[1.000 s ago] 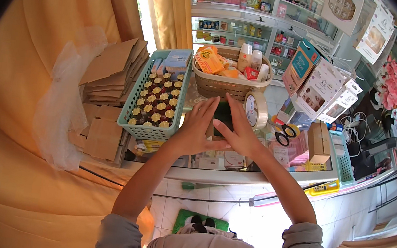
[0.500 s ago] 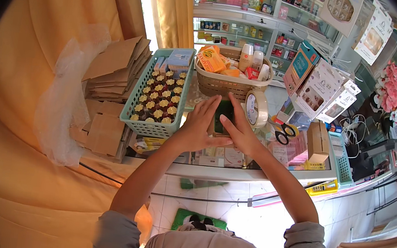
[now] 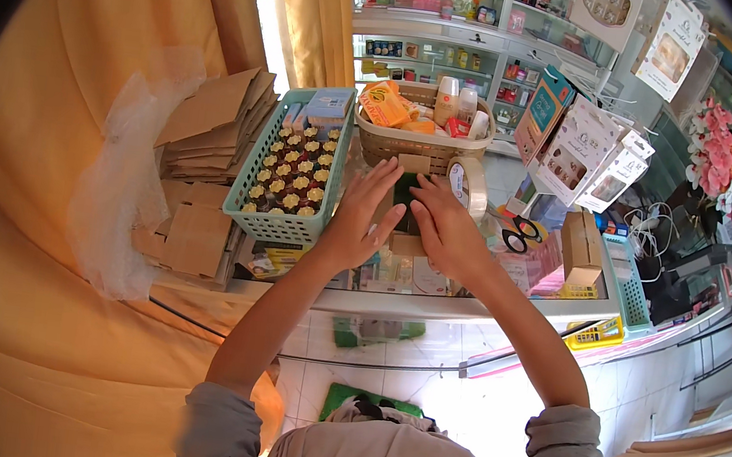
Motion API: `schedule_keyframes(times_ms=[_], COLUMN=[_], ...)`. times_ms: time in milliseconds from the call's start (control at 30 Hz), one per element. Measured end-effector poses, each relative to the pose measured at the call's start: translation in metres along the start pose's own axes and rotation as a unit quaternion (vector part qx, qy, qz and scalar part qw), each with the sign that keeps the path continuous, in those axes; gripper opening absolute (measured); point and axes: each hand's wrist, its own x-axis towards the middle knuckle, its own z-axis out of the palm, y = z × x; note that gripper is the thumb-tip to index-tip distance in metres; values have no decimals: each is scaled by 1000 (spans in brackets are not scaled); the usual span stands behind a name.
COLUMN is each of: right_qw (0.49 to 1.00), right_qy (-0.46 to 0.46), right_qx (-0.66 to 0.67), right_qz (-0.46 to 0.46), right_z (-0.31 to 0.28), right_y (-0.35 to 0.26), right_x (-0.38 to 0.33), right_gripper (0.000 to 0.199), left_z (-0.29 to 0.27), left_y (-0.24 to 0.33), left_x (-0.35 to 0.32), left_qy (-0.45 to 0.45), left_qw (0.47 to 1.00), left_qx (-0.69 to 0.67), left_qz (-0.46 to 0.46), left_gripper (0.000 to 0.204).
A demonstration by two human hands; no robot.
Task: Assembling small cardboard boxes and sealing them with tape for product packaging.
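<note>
Between my hands on the glass counter is a small brown cardboard box (image 3: 413, 162) with its near and far flaps spread. Something dark green (image 3: 404, 199) shows inside it; its kind I cannot make out. My left hand (image 3: 360, 220) lies along the box's left side, fingers stretched out and thumb apart. On the right side my right hand (image 3: 446, 227) rests with its fingers spread over the box's edge. A wide roll of tape (image 3: 472, 187) stands upright just beyond the right hand.
A green basket (image 3: 331, 190) of gold-capped jars stands left, beside stacked flattened cardboard (image 3: 206, 131). Behind the box sits a tan basket (image 3: 417, 151) of toiletries. Scissors (image 3: 521, 234), a closed carton (image 3: 581, 248) and hanging white packets (image 3: 572, 153) are at right.
My hands have moved apart and flattened along the box's sides. The far and near flaps and more of the dark green contents now show. The view has shifted slightly.
</note>
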Motion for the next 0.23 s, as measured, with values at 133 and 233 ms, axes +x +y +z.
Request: schedule_keyframes(times_ms=[133, 233], right_qw=[998, 999], right_qy=[14, -4], right_qx=[-60, -49], right_qz=[-28, -5], right_z=[-13, -21], right_y=[-12, -22], right_x=[1, 3], right_gripper=[30, 31], left_z=[-1, -2], left_y=[5, 7], left_x=[1, 1], left_qy=[41, 46], left_qw=[999, 998], left_qx=[-8, -30], left_qz=[25, 25], left_gripper=[48, 47])
